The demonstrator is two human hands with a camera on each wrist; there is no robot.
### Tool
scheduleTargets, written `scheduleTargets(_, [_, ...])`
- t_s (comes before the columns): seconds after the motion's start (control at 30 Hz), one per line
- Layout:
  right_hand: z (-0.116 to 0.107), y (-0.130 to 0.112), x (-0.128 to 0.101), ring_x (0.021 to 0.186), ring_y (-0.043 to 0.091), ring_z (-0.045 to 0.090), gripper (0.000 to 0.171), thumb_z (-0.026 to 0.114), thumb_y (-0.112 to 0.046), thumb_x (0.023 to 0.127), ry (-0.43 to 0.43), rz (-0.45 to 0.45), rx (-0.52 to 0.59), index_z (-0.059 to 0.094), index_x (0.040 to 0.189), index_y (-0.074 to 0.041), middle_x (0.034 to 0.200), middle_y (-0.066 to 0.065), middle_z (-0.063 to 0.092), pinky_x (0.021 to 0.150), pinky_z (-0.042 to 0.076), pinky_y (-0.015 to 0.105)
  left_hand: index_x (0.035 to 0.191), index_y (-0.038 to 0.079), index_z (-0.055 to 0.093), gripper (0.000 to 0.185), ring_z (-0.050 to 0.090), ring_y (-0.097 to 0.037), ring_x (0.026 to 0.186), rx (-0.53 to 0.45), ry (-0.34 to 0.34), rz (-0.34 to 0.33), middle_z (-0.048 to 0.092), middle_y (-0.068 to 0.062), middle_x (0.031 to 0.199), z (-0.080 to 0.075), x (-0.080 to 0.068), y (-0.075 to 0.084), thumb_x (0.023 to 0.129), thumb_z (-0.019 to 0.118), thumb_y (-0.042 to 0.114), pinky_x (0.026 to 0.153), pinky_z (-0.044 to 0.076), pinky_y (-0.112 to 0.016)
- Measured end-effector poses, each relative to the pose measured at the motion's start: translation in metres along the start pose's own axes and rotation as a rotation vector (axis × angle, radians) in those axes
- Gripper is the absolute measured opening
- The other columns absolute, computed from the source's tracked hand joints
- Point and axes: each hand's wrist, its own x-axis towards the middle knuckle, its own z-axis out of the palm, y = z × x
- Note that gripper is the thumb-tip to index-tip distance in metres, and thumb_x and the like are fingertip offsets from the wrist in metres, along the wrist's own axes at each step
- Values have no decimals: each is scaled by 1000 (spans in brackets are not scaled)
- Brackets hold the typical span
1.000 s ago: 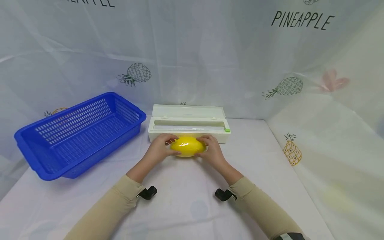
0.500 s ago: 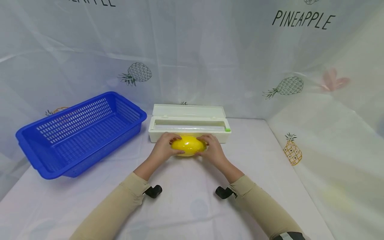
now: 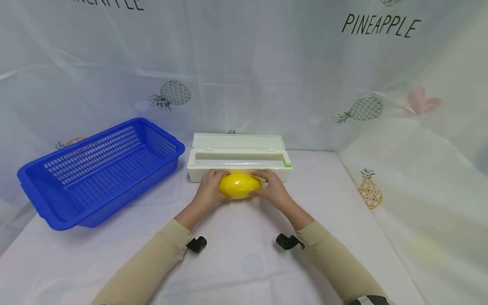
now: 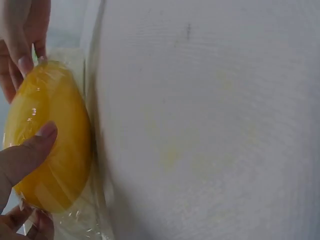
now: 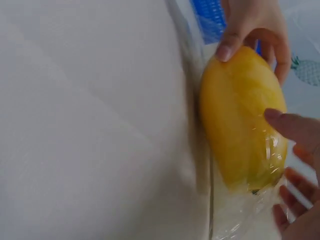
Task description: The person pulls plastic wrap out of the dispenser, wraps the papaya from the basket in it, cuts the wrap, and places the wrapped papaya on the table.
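In the head view a glossy yellow oval fruit [image 3: 240, 185], wrapped in clear film [image 5: 240, 217], is held between both hands in front of a white cling film box. My left hand [image 3: 211, 186] grips its left end, thumb on the near face and fingers at the far side. At the right end, my right hand [image 3: 275, 186] holds the fruit with thumb and fingertips. Loose film trails past the fruit's ends in the wrist views. The cling film box [image 3: 196, 173] has its lid [image 3: 239, 140] raised, and a roll [image 3: 240, 162] shows inside.
A blue perforated plastic basket [image 3: 131, 191] stands at the left. The white cloth-covered table [image 3: 228, 262] stretches toward me. Behind hangs a pineapple-print curtain [image 3: 267, 84], and a green slider [image 3: 287, 164] sits at the box's right end.
My left hand has shifted a little to the right and closed more tightly round the fruit's left end. My right hand has barely moved; the fruit stays in front of the box.
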Motion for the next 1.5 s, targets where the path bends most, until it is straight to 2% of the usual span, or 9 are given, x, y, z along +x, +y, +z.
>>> scheduleTargets(0.17, [1, 2, -1, 130, 27, 41, 63, 87, -15, 74, -53, -125, -98, 61, 131, -10, 139, 4, 52, 109, 34, 46, 133, 12, 56, 80, 39, -37, 124, 23, -32, 9, 47, -15, 133, -6, 1, -4, 63, 94, 15, 108, 31, -51])
scheduleTargets(0.23, [1, 6, 1, 130, 25, 42, 65, 88, -16, 72, -65, -158, -117, 60, 131, -11, 138, 3, 53, 110, 34, 44, 134, 10, 56, 80, 41, -38, 122, 28, -45, 39, 50, -16, 131, -9, 3, -6, 63, 94, 19, 107, 32, -51])
scheduleTargets(0.33, [0, 12, 6, 127, 24, 44, 67, 90, -15, 69, -67, -199, -125, 60, 129, -11, 135, 3, 55, 109, 35, 42, 133, 7, 55, 80, 47, -34, 117, -17, -58, 48, 55, -15, 127, -14, 6, -9, 63, 94, 21, 104, 37, -48])
scheduleTargets(0.5, [-7, 16, 15, 120, 25, 50, 65, 90, -12, 68, -89, -284, -142, 61, 125, -5, 127, 7, 56, 107, 39, 40, 128, 7, 55, 72, 55, -29, 109, -140, -83, -22, 60, -10, 124, -20, 9, -9, 68, 91, 20, 98, 45, -43])
scheduleTargets(0.6, [-14, 14, 18, 115, 25, 53, 63, 90, -11, 68, -89, -307, -161, 64, 125, -5, 122, 7, 58, 103, 42, 38, 129, 9, 58, 67, 56, -29, 107, -153, -91, -56, 61, -10, 123, -24, 8, -6, 71, 89, 23, 96, 47, -42])
scheduleTargets(0.77, [-21, 12, 23, 110, 24, 58, 59, 90, -12, 67, -102, -306, -176, 65, 121, -5, 117, 6, 65, 100, 45, 39, 128, 9, 61, 64, 58, -28, 103, -152, -92, -76, 64, -10, 117, -28, 10, -3, 73, 88, 29, 92, 49, -40])
scheduleTargets(1.0, [-20, 15, 25, 111, 21, 58, 57, 87, -20, 72, -163, -265, -203, 65, 122, -6, 121, 4, 65, 99, 45, 37, 127, 8, 63, 64, 57, -26, 98, -155, -108, -93, 65, -9, 111, -28, 11, -2, 72, 88, 28, 90, 49, -39])
scheduleTargets(1.27, [-14, 17, 24, 116, 22, 58, 56, 87, -21, 72, -159, -256, -250, 65, 122, -6, 124, 5, 64, 100, 45, 38, 128, 6, 63, 65, 57, -26, 99, -160, -114, -67, 66, -9, 113, -24, 12, -7, 71, 89, 23, 91, 48, -40])
scheduleTargets(1.5, [-9, 21, 21, 121, 25, 55, 60, 88, -20, 71, -161, -243, -221, 64, 124, -6, 127, 6, 63, 105, 41, 40, 127, 7, 64, 65, 58, -26, 104, -157, -121, -65, 65, -9, 120, -18, 13, -11, 70, 89, 23, 95, 46, -41])
